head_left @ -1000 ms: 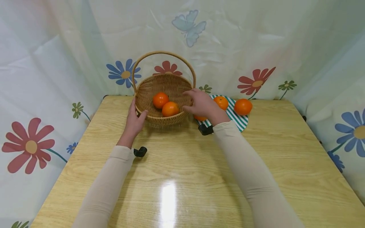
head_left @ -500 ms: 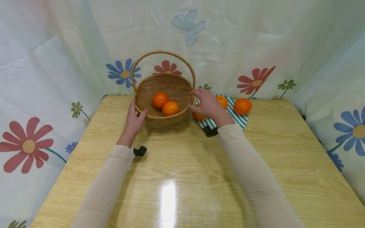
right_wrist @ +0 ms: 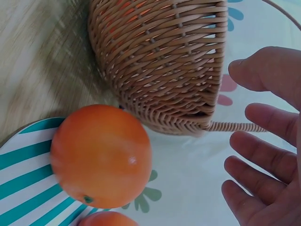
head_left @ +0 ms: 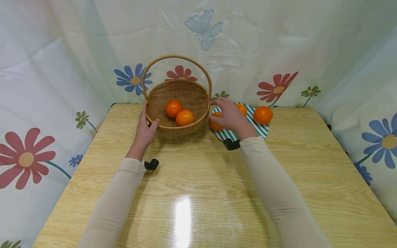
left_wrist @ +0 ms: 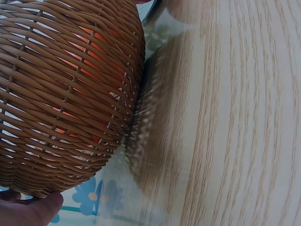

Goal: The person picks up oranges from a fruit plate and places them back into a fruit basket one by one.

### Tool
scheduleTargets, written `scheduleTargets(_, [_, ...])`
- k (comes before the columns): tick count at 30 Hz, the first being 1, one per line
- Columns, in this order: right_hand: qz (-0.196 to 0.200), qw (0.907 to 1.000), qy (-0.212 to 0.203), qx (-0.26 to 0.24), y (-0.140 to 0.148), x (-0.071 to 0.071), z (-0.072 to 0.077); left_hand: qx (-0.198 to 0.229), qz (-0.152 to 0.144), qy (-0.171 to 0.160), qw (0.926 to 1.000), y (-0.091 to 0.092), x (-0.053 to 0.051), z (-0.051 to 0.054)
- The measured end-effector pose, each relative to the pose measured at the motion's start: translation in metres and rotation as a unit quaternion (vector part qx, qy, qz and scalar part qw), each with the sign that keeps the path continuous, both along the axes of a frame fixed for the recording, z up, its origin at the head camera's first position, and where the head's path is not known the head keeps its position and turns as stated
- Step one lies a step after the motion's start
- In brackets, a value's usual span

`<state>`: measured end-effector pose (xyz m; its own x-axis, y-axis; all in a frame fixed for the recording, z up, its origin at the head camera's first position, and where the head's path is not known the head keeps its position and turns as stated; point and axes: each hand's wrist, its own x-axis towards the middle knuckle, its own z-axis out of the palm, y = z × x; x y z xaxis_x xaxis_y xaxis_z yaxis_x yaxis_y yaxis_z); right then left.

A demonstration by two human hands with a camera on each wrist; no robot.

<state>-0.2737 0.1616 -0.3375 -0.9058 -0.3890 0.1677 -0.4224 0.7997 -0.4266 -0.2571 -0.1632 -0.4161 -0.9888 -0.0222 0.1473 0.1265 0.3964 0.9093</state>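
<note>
Tabletop: pale wood-grain tabletop point(head_left: 192, 165) with a glossy patch of light near its front.
Sleeves: two long beige sleeves, the left sleeve point(head_left: 113, 196) and the right sleeve point(head_left: 273, 179), reach forward over it; a small black device sits at each cuff, the left device point(head_left: 151, 164) and the right device point(head_left: 232, 144).
Left hand: the left hand point(head_left: 146, 131) holds the left end of a brown woven wicker basket point(head_left: 178, 89), thumb on the near side, fingers along the outer end.
Right hand: the right hand point(head_left: 230, 114) is wide, thumb spread from loosely bent fingers, just beside the basket's right end and apart from it in the right wrist view.
Basket: at the tabletop's far side, left of the middle, its tall, thin handle arching up.
Fruit inside: two round, shiny orange fruits, the rear fruit point(head_left: 173, 109) and the front fruit point(head_left: 185, 118), side by side.
Mat: rounded, green-and-white striped mat point(head_left: 256, 128), right of the basket.
Fruit there: three more round orange fruits, the left fruit point(head_left: 214, 124), partly hidden by the right hand, the middle fruit point(head_left: 243, 109) and the right fruit point(head_left: 263, 115), at the mat's right edge.
Backdrop: pale curtain point(head_left: 248, 38) printed with flowers and a blue butterfly point(head_left: 204, 29).
</note>
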Motion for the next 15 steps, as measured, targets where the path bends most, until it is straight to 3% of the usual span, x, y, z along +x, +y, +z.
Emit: scheduleTargets(15, [-0.011,0.9999,-0.012,0.003,0.010,-0.005,-0.014,-0.005,0.001,-0.003,1.0000,-0.001,-0.001,-0.002])
